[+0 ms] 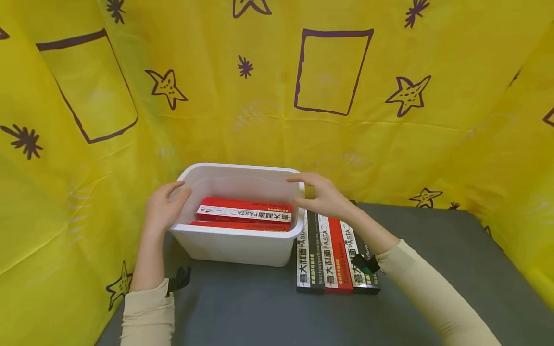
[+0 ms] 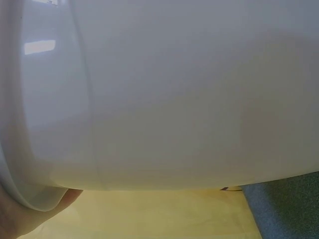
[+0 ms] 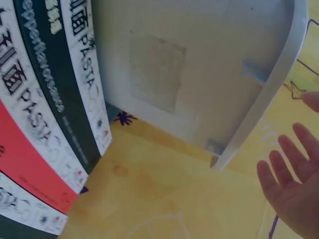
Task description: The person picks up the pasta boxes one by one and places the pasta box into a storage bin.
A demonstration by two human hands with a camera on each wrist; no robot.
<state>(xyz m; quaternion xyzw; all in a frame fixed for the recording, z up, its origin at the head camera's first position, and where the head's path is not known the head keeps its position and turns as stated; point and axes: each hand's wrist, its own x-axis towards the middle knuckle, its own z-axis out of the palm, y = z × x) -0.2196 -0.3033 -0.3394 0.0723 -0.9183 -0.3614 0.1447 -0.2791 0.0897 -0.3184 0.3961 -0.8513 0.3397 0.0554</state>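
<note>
Inside a white plastic bin (image 1: 233,246) lie red pasta boxes (image 1: 246,211), labelled tomato sauce. My left hand (image 1: 162,209) is at the bin's left rim, thumb and fingers spread apart. In the left wrist view, part of this left hand (image 2: 10,219) shows behind the rim, while the bin's white side (image 2: 174,109) fills most of the picture. At the right end of the bin is my right hand (image 1: 322,194), its fingers apart. The right wrist view shows that right hand (image 3: 296,174) with a bare palm and loosely extended fingers, beside the bin's rim (image 3: 264,99).
Right of the bin, a black pasta box (image 1: 318,269), a red pasta box (image 1: 342,274) and another black pasta box (image 1: 368,286) lie side by side on the dark grey table (image 1: 242,307). A yellow patterned cloth (image 1: 268,96) hangs behind and along the sides.
</note>
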